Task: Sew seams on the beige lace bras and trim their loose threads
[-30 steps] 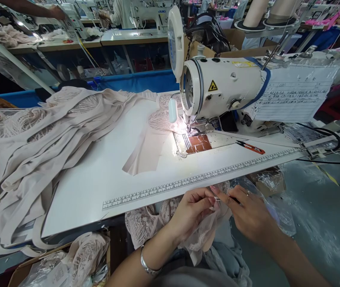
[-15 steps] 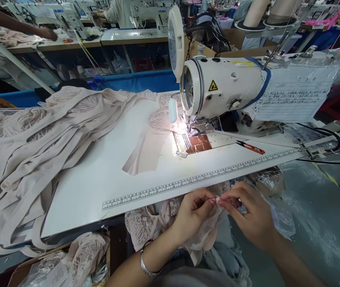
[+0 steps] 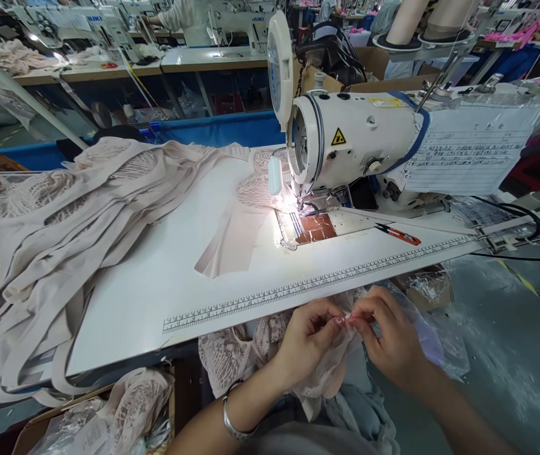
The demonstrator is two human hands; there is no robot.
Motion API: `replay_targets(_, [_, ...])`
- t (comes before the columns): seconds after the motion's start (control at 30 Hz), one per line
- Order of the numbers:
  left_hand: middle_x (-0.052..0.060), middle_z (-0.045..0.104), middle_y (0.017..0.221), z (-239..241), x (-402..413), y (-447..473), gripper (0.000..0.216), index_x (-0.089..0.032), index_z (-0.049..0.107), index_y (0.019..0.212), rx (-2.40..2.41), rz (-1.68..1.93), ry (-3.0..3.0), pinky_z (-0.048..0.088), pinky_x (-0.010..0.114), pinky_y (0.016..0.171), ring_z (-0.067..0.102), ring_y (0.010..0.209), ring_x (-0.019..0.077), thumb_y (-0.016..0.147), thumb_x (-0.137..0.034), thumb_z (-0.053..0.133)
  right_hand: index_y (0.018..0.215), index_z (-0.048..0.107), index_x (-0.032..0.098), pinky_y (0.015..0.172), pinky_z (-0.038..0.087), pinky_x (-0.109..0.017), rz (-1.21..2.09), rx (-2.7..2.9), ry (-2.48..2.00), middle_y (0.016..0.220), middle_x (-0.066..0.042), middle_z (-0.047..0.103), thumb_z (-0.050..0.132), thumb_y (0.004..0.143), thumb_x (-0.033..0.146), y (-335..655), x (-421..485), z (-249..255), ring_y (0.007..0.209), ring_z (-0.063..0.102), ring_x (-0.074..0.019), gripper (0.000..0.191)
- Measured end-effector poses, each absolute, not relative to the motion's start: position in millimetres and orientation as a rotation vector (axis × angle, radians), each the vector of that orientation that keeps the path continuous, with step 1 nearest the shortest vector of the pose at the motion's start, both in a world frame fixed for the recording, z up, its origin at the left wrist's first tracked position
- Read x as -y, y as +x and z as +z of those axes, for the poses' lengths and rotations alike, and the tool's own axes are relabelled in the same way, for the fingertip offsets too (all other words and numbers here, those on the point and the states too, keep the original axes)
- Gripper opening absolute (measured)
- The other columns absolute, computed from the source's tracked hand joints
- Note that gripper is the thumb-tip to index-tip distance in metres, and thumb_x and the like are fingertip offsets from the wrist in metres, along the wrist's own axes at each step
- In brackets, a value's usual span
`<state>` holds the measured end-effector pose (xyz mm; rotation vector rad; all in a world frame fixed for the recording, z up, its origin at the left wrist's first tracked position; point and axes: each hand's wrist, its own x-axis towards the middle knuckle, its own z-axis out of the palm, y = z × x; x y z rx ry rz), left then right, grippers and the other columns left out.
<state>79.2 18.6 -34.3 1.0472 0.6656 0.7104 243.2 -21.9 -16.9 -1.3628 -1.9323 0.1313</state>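
Observation:
Between my two hands, just in front of the table edge, is a pale pink lace garment (image 3: pixel 321 380) that hangs down over my lap. My left hand (image 3: pixel 310 341) pinches its upper edge between thumb and forefinger. Close against it, my right hand (image 3: pixel 388 335) pinches the same edge, and the fingertips of both hands nearly touch. The exact bit of fabric between the fingers is too small to make out. Another lace-and-fabric piece (image 3: pixel 234 237) lies on the white table (image 3: pixel 147 297), its far end under the lit needle of the sewing machine (image 3: pixel 350 139).
A heap of beige garments (image 3: pixel 85 215) covers the table's left side. Orange thread snips (image 3: pixel 399 234) lie near the printed ruler (image 3: pixel 308 283). Below left stands a box with lace pieces (image 3: pixel 132 404). Thread cones (image 3: pixel 407 22) stand behind the machine. A person's sleeve (image 3: pixel 175 16) shows at the back.
My right hand has shifted slightly and its fingers have drawn closer to my left fingertips. Another person's arm at the upper left has gone out of view.

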Motion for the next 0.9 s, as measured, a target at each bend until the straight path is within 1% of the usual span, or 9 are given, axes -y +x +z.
replay_targets(0.17, [-0.005, 0.042, 0.057, -33, -20, 80, 0.048, -0.014, 0.058, 0.075, -0.632, 0.704, 1.110, 0.027, 0.021, 0.050, 0.032, 0.052, 0.0077, 0.086, -0.061, 0.066, 0.086, 0.044, 0.024, 0.057, 0.041, -0.029, -0.139, 1.843, -1.335, 0.079, 0.001, 0.042, 0.050, 0.096, 0.009, 238, 19, -22, 0.066, 0.045, -0.0165, 0.019])
replay_targets(0.37, [-0.004, 0.043, 0.057, -33, -22, 78, 0.048, -0.015, 0.056, 0.072, -0.623, 0.694, 1.074, 0.029, 0.021, 0.052, 0.037, 0.054, 0.0085, 0.085, -0.060, 0.067, 0.086, 0.043, 0.024, 0.055, 0.040, -0.029, -0.216, 1.872, -1.378, 0.078, 0.000, 0.041, 0.049, 0.095, 0.006, 230, 21, -23, 0.063, 0.044, -0.0160, 0.021])
replay_targets(0.5, [-0.005, 0.042, 0.056, -40, -21, 76, 0.043, -0.015, 0.057, 0.073, -0.654, 0.673, 1.093, 0.029, 0.022, 0.051, 0.036, 0.052, 0.0088, 0.090, -0.054, 0.063, 0.086, 0.042, 0.025, 0.058, 0.040, -0.031, -0.342, 1.766, -1.464, 0.077, 0.000, 0.042, 0.051, 0.094, 0.007, 237, 17, -18, 0.065, 0.045, -0.0181, 0.022])
replay_targets(0.57, [-0.004, 0.045, 0.058, -42, -21, 75, 0.037, -0.015, 0.057, 0.074, -0.669, 0.684, 1.151, 0.031, 0.022, 0.051, 0.038, 0.052, 0.0092, 0.093, -0.047, 0.060, 0.087, 0.043, 0.025, 0.059, 0.041, -0.031, -0.289, 1.765, -1.440, 0.077, 0.001, 0.044, 0.052, 0.094, 0.008, 242, 15, -15, 0.065, 0.045, -0.0177, 0.020])
replay_targets(0.63, [-0.001, 0.049, 0.064, -41, -24, 72, 0.029, -0.015, 0.058, 0.075, -0.681, 0.768, 1.337, 0.035, 0.023, 0.054, 0.044, 0.057, 0.0103, 0.097, -0.034, 0.054, 0.086, 0.046, 0.025, 0.058, 0.041, -0.030, -0.190, 1.734, -1.454, 0.077, 0.001, 0.045, 0.053, 0.095, 0.011, 246, 15, -12, 0.064, 0.047, -0.0167, 0.018])
replay_targets(0.7, [0.002, 0.054, 0.073, -35, -27, 67, 0.023, -0.015, 0.060, 0.079, -0.697, 0.964, 1.679, 0.039, 0.024, 0.059, 0.049, 0.065, 0.0126, 0.099, -0.020, 0.049, 0.086, 0.048, 0.024, 0.056, 0.040, -0.028, -0.058, 1.659, -1.512, 0.078, 0.001, 0.047, 0.054, 0.096, 0.015, 250, 15, -10, 0.063, 0.048, -0.0154, 0.015])
replay_targets(0.77, [0.005, 0.056, 0.080, -25, -30, 60, 0.018, -0.015, 0.062, 0.089, -0.692, 1.213, 2.053, 0.042, 0.027, 0.063, 0.049, 0.073, 0.0155, 0.097, -0.010, 0.047, 0.085, 0.051, 0.024, 0.055, 0.040, -0.027, 0.060, 1.606, -1.545, 0.078, 0.001, 0.048, 0.055, 0.098, 0.019, 253, 15, -9, 0.062, 0.048, -0.0145, 0.014])
replay_targets(0.83, [0.007, 0.056, 0.082, -14, -33, 55, 0.017, -0.014, 0.061, 0.100, -0.669, 1.383, 2.304, 0.043, 0.029, 0.065, 0.046, 0.075, 0.0173, 0.095, -0.005, 0.048, 0.083, 0.052, 0.024, 0.057, 0.041, -0.027, 0.134, 1.573, -1.541, 0.077, 0.001, 0.049, 0.057, 0.098, 0.025, 255, 16, -8, 0.063, 0.048, -0.0143, 0.016])
replay_targets(0.9, [0.007, 0.055, 0.083, -6, -35, 52, 0.016, -0.014, 0.061, 0.100, -0.614, 1.339, 2.399, 0.044, 0.030, 0.066, 0.045, 0.076, 0.0178, 0.095, -0.004, 0.050, 0.087, 0.055, 0.024, 0.057, 0.042, -0.027, 0.322, 1.565, -1.513, 0.076, 0.002, 0.049, 0.056, 0.100, 0.032, 255, 17, -6, 0.063, 0.049, -0.0141, 0.016])
